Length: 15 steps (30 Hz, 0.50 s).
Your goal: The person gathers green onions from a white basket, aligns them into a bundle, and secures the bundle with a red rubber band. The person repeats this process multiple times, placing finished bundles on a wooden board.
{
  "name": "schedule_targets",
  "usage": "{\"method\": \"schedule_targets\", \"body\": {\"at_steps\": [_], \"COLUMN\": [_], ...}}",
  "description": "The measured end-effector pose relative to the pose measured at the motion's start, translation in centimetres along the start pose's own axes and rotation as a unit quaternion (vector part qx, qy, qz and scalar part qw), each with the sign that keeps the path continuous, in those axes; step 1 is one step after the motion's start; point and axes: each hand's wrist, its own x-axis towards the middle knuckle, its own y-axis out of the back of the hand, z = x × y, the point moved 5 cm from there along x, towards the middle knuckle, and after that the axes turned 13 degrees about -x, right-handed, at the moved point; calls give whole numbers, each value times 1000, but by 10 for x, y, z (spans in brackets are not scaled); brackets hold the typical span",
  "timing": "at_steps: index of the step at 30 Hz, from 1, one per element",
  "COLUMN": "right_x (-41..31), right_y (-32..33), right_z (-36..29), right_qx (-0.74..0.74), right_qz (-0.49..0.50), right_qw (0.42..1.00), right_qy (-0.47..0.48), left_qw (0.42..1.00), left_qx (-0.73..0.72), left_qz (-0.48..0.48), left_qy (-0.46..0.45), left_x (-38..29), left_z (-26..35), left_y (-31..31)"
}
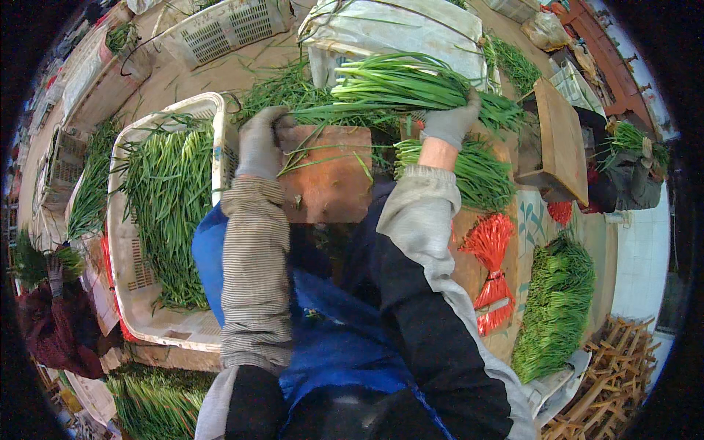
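Observation:
My right hand (pixel 454 120), in a grey glove, grips a bunch of garlic chives (pixel 396 85), its pale stem ends pointing left. My left hand (pixel 265 135), also gloved, has its fingers curled at the tips of a few stray leaves stretching from the bunch; whether it grips them is hidden. Below the hands a reddish-brown board (pixel 330 170) carries a few loose leaves. Another pile of chives (pixel 467 170) lies beneath my right wrist. To my left stands a white plastic crate (pixel 219 148) filled with chives (pixel 170 209).
Red plastic ties (pixel 489 264), bundled, lie at my right, near a stack of chives (pixel 555 308). A wooden box (pixel 561 143) stands beyond. Loose greens (pixel 297 91) and a covered white crate (pixel 396 27) are ahead. Another person's gloved hand (pixel 55 275) shows at far left.

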Motion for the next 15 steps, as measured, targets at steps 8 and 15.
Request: {"method": "schedule_targets", "body": {"at_steps": [8,15], "right_x": [15,-1], "right_y": [16,-4], "right_z": [-2,13], "right_qx": [38,4], "right_qz": [29,13], "right_qw": [998,999], "right_qy": [-34,-44], "left_qw": [997,921], "left_qx": [-65,296], "left_qz": [-20,-203], "left_qy": [-34,-154], "left_x": [87,11], "left_z": [94,54], "left_y": [54,-41]}}
